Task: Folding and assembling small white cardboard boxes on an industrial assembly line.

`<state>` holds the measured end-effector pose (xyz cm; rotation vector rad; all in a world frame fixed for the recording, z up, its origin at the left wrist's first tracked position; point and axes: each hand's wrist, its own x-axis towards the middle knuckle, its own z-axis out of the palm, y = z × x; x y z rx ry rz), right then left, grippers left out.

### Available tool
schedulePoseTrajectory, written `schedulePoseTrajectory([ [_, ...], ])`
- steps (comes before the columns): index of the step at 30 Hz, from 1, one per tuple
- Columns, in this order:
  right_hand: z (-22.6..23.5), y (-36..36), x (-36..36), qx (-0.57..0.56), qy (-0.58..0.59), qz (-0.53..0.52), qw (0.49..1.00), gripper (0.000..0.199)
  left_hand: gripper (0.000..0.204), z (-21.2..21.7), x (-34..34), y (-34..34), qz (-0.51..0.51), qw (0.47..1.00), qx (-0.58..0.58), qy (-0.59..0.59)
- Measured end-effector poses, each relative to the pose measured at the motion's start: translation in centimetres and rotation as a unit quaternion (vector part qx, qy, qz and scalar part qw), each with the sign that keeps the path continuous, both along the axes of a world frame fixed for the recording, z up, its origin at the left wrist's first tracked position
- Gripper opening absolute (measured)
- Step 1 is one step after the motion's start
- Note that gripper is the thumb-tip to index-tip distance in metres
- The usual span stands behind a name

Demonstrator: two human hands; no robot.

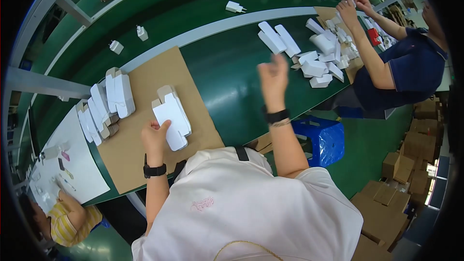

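Observation:
A small stack of flat, unfolded white cartons [173, 118] lies on a brown cardboard sheet [198, 111] in front of me. My left hand [155, 136] grips the stack's left edge, thumb on top; its other fingers are partly hidden. Out over the green table, my right hand [274, 82] is raised and smeared by motion, so its fingers cannot be made out. Just beyond it lie folded white boxes [272, 37], apart from a larger heap of white boxes [316, 65] farther right. Nothing can be seen in the right hand.
More flat cartons [118, 94] are piled at the sheet's left. White chargers [235, 7] sit on the green conveyor belt [188, 14] behind a metal rail. A co-worker in dark blue [406, 67] handles something at the right; another in yellow stripes [67, 224] sits left. A blue stool [321, 137] stands right.

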<state>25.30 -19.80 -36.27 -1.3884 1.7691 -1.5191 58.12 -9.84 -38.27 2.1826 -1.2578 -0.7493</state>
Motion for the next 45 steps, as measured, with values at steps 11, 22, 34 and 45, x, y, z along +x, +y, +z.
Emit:
schedulePoseTrajectory([
  [11,2.4,5.6,14.6,0.129,-0.093,0.406,0.9,0.032,0.013,7.4,-4.6,0.8,-0.06,0.975,-0.133,0.167],
  [22,4.7,5.1,13.4,0.105,-0.104,0.394,0.907,0.024,0.069,6.5,-5.2,0.9,-0.163,0.894,-0.128,0.397],
  [34,4.2,4.8,13.5,0.19,-0.241,0.473,0.826,0.014,0.051,6.4,-5.3,0.8,-0.085,0.834,-0.063,0.541],
  [45,5.5,3.1,11.1,0.224,-0.257,0.514,0.787,0.029,0.069,6.9,-3.6,0.8,-0.239,0.896,-0.057,0.369],
])
